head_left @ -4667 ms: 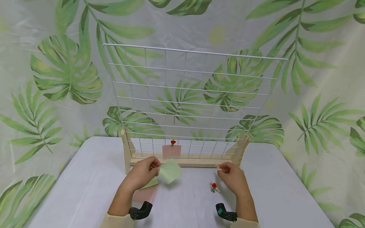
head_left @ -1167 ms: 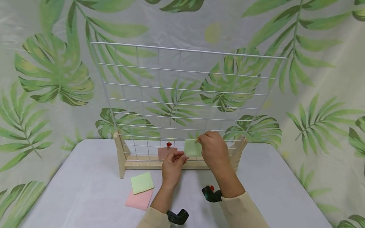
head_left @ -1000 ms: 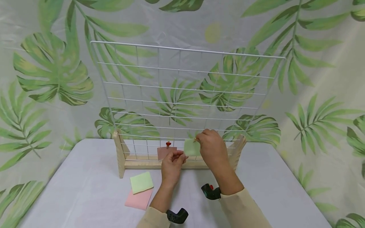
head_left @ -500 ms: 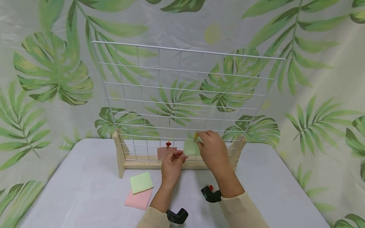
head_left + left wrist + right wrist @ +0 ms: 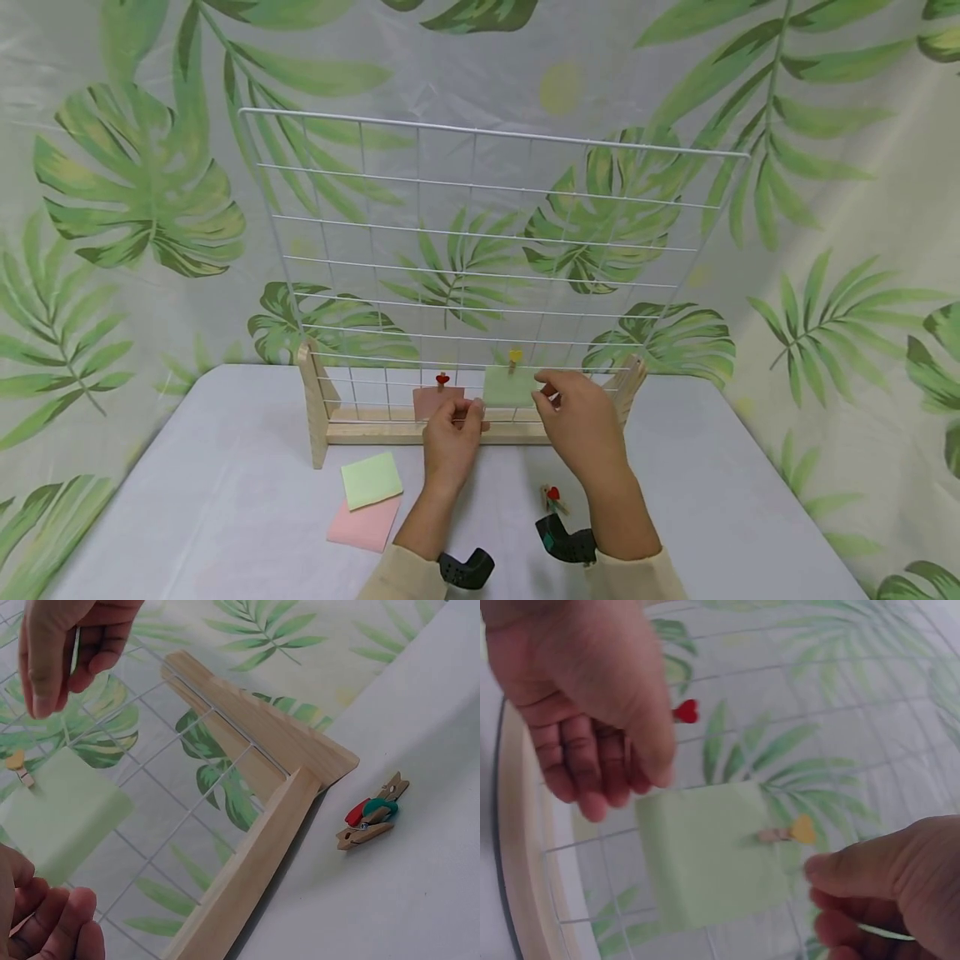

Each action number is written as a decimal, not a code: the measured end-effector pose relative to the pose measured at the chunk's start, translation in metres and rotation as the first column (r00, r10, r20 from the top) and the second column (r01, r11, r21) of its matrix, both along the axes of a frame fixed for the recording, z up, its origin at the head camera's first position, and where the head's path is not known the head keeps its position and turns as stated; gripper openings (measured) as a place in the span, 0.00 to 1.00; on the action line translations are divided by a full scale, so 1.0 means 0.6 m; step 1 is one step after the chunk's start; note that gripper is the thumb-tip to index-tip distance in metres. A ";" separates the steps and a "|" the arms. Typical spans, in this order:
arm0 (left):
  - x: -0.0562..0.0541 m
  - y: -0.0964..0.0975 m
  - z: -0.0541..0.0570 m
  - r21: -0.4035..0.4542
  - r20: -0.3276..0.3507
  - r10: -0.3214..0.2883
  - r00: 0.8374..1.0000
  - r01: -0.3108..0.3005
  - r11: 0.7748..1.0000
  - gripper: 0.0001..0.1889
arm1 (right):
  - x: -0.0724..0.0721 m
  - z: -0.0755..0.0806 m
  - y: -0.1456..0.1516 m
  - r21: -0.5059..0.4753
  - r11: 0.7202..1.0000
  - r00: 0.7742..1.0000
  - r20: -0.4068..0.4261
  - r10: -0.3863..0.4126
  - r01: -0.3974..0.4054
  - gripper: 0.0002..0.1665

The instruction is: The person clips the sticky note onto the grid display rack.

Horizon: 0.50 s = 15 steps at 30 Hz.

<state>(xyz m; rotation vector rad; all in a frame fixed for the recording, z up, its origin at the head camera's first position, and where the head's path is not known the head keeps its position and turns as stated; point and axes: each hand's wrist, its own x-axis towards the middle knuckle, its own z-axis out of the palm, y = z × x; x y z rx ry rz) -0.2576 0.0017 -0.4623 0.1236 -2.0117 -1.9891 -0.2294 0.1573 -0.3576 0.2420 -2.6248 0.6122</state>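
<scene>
A green sticky note (image 5: 508, 387) hangs on the white wire grid (image 5: 471, 269), held at its top edge by a small wooden clothespin with a yellow heart (image 5: 515, 356). My right hand (image 5: 585, 421) is just right of the note, fingers loosely bent, nothing between them. My left hand (image 5: 452, 442) is at the note's lower left corner, thumb and fingertips slightly parted; in the right wrist view its thumb comes right to the note's edge. Left of the green note, a pink sticky note (image 5: 429, 402) hangs from a clothespin with a red heart (image 5: 442, 379).
Wooden feet and a crossbar (image 5: 360, 433) support the grid. On the table, a green pad (image 5: 372, 481) overlaps a pink pad (image 5: 363, 525) at the left. Loose clothespins (image 5: 373, 812) with red and green decorations lie at the right, partly behind the right wrist camera in the head view.
Both hands brought the green note from the left to the grid. My right hand clipped it with the yellow-heart clothespin, let go and drew back right; my left fingers parted at its corner.
</scene>
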 end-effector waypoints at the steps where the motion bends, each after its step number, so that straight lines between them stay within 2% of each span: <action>1: 0.001 -0.001 0.000 -0.003 0.004 0.000 1.000 0.000 1.000 0.09 | 0.005 -0.001 0.003 -0.015 1.000 1.000 0.028 -0.001 0.002 0.14; 7: 0.004 -0.007 0.003 -0.002 0.011 0.004 1.000 -0.004 1.000 0.12 | 0.037 0.008 0.027 -0.069 0.997 0.977 0.211 -0.019 0.034 0.14; 11: 0.005 -0.010 0.010 0.021 -0.001 0.005 1.000 -0.005 1.000 0.12 | 0.052 0.010 0.051 -0.054 0.998 0.943 0.333 -0.002 0.021 0.16; 15: 0.006 -0.011 0.017 0.051 -0.012 0.011 1.000 -0.011 0.999 0.12 | 0.060 -0.003 0.073 -0.068 0.996 0.900 0.435 -0.019 0.054 0.20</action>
